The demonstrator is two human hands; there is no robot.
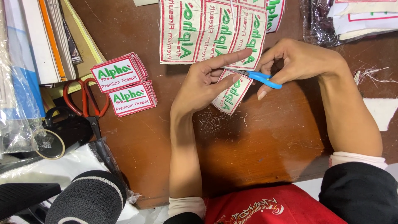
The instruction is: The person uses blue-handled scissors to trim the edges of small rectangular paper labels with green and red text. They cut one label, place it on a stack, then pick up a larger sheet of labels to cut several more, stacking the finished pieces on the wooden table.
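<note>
Embroidered patch (pixel 232 93), white with a red border and green lettering, sits at the centre of the head view, tilted, over the brown wooden table (pixel 257 141). Left hand (pixel 207 81) holds this patch, thumb laid across its upper face and index finger stretched out to the right along its far edge, the other fingers curled beneath. Right hand (pixel 296 62) is closed on a small blue-handled snipper (pixel 259 77), whose metal tip points left and meets the far edge of the patch just beside the left index finger; whether the blades are parted cannot be told. Far of both hands lies an uncut sheet of patches (pixel 211 31) of the same design, touching or just overlapping the held patch. Loose thread clippings (pixel 215 120) lie on the table directly near of the patch. To the left, well apart from the hands, two stacks of finished patches (pixel 124 85) rest side by side, one nearer than the other. Just left of those stacks lie red-handled scissors (pixel 85 101), blades pointing toward the near edge. A pile of books and papers (pixel 45 37) occupies the far left corner. A clear plastic bag of further patches (pixel 352 18) sits at the far right.
</note>
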